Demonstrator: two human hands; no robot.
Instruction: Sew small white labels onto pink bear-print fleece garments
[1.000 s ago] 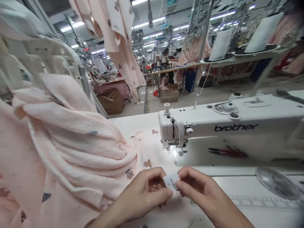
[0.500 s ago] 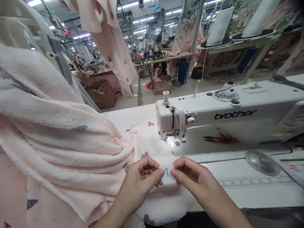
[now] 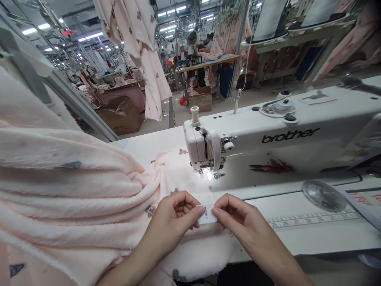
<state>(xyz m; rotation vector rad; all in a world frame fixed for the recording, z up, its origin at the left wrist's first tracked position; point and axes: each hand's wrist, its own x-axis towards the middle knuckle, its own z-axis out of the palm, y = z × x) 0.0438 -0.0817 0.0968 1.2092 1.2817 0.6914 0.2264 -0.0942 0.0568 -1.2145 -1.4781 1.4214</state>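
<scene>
Between both hands I hold a small white label [image 3: 207, 215] with dark printed characters. My left hand [image 3: 181, 214] pinches its left end between thumb and forefinger. At the other end, the thumb and forefinger of my right hand [image 3: 235, 214] grip it. Beneath and behind the hands lies soft pink fleece fabric [image 3: 175, 174] with small bear prints, gathered in folds to the left. Part of the fabric reaches the needle area of the white sewing machine [image 3: 205, 149], just beyond my hands.
Red-handled thread snips [image 3: 274, 167] lie on the machine bed. A clear round dish [image 3: 324, 195] stands at the right, beside a printed ruler strip [image 3: 312, 220]. Thread cones [image 3: 269, 20] stand behind. Cardboard boxes [image 3: 120, 117] and other workstations fill the background.
The view has shifted slightly, so the machine sits further left. My fingers have moved a little along the label, and the left thumb now covers more of its print.
</scene>
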